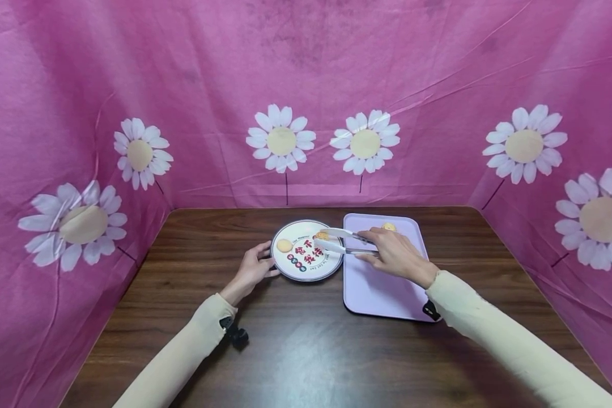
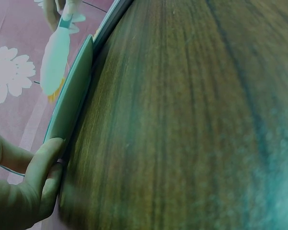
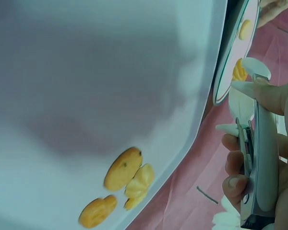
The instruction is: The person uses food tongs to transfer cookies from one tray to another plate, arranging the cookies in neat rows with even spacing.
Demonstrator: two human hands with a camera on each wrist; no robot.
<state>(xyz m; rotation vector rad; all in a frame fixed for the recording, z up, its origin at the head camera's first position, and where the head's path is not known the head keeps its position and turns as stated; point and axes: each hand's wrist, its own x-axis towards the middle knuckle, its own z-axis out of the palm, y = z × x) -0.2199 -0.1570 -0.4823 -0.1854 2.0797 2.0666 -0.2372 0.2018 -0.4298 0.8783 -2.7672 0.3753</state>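
A round white plate (image 1: 306,274) with a dark rim and red lettering lies on the table. My left hand (image 1: 252,264) grips its left edge between thumb and fingers. On it sits a pale yellow oval piece (image 1: 284,245). My right hand (image 1: 395,252) holds tongs (image 1: 343,250) with white tips, reaching over the plate from the right. A ridged orange-yellow piece (image 1: 322,236) is at the tong tips, over the plate; whether it touches the plate is unclear. In the right wrist view, several yellow pieces (image 3: 123,168) lie near the tray's far edge.
A lilac rectangular tray (image 1: 379,292) stands close to the plate's right side, partly under my right hand. The dark wooden table (image 1: 265,351) stretches toward me. A pink cloth (image 1: 209,73) printed with white daisies rises behind the table and at both sides.
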